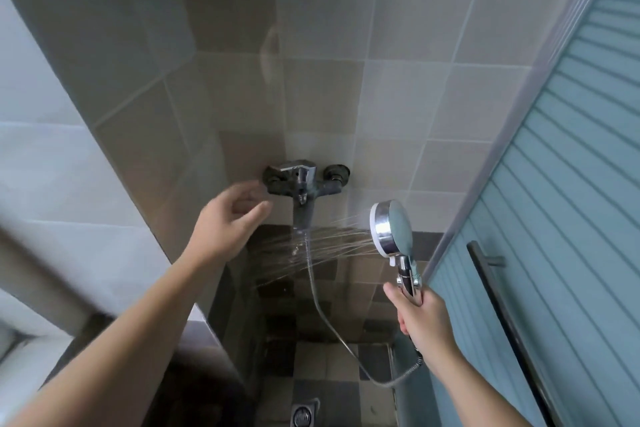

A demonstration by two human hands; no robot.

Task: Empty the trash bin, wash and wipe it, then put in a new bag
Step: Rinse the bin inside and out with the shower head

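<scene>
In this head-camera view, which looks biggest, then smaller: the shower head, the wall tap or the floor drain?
1. Wall tap, widest across.
2. Shower head, held by the right hand; it is nearer the camera, so this ranking is unsure.
3. Floor drain, smallest, partly cut off.

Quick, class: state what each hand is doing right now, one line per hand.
Left hand: open, fingers loosely curved, holding nothing, near the wall faucet.
Right hand: grips the handle of the spraying shower head.

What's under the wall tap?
Under the tap: a metal hose, spray from the shower head, checkered floor. The left forearm covers the floor's left part.
</scene>
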